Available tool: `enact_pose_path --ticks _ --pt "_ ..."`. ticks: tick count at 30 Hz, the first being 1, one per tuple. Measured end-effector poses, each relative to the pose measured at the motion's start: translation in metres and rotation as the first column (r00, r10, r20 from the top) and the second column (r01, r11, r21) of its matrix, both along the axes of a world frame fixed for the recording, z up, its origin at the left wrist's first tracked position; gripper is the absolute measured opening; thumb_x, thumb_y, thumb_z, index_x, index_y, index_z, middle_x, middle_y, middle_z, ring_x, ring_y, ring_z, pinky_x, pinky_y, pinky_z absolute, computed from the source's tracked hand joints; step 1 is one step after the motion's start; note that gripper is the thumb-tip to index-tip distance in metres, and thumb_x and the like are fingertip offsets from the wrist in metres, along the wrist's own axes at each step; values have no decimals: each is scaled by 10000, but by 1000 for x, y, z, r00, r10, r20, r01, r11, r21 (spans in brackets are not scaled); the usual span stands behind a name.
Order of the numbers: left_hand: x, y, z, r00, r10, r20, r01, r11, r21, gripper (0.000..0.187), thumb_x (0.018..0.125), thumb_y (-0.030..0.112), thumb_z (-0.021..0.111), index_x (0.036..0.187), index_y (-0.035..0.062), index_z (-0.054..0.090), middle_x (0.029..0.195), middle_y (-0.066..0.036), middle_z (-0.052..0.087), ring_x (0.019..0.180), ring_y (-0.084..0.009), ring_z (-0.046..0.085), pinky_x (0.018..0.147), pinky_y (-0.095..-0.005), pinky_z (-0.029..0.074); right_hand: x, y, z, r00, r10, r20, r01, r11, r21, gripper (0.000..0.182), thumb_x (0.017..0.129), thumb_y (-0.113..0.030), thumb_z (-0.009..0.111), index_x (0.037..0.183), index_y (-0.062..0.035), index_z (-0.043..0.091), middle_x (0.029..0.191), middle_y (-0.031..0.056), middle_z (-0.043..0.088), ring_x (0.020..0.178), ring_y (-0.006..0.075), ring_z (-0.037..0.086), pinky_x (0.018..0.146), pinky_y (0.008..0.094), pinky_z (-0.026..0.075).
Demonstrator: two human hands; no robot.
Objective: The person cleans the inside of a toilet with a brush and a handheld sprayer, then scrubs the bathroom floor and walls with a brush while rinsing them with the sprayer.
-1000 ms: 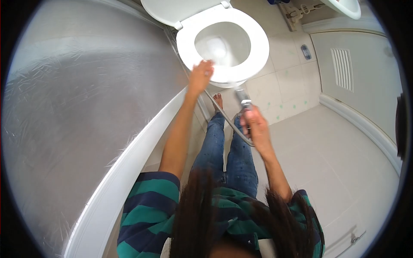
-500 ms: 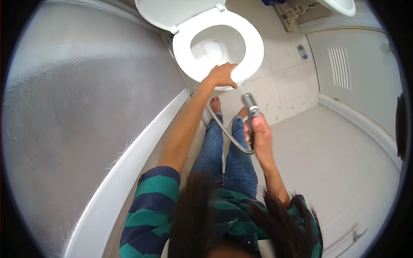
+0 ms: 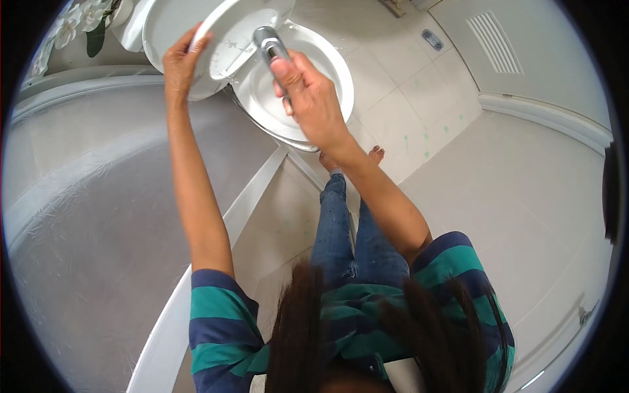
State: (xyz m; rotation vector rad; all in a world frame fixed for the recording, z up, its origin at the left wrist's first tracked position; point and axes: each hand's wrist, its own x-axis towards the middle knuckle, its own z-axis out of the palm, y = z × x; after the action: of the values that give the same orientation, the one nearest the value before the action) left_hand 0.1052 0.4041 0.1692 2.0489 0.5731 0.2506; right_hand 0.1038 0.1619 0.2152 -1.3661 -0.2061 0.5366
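My left hand (image 3: 180, 65) grips the outer edge of the toilet seat (image 3: 215, 59), which is tilted up off the bowl. Water drops cling to the seat's face. In my right hand (image 3: 314, 105) is a chrome handheld sprayer (image 3: 268, 42), its head turned toward the raised seat, thumb on the upper handle. The toilet bowl (image 3: 345, 82) lies below the sprayer, with its rim uncovered. Behind the seat, the open lid (image 3: 160, 29) leans back.
White flowers (image 3: 82, 16) stand at the upper left. A frosted panel with a white frame (image 3: 246, 187) runs along the left. On the right are a floor drain (image 3: 432, 39) and a door with a vent (image 3: 495, 42). My feet (image 3: 377, 154) are on the tiles by the bowl.
The seat has gone from lying on the bowl to raised, held by my left hand. My right hand has brought the sprayer up and left, over the bowl.
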Motion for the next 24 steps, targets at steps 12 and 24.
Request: enact_pose_path --ticks 12,24 --pt "-81 -113 -86 830 -492 -263 378 843 -383 725 704 498 628 1326 236 363 1286 -91 408 1185 -210 381 1034 -416 219 -147 -115 -63 990 -111 -88 94 980 -174 459 917 -332 375 1198 30 387 728 30 488 568 81 415 556 231 375" --pt "-31 -47 -157 948 316 -26 -211 568 -796 357 870 244 519 1121 -9 492 1067 -97 563 1021 -205 524 903 -352 426 -41 30 -31 931 301 206 -302 953 -28 445 888 -374 470 1136 -5 469 726 81 557 594 173 506 556 291 403"
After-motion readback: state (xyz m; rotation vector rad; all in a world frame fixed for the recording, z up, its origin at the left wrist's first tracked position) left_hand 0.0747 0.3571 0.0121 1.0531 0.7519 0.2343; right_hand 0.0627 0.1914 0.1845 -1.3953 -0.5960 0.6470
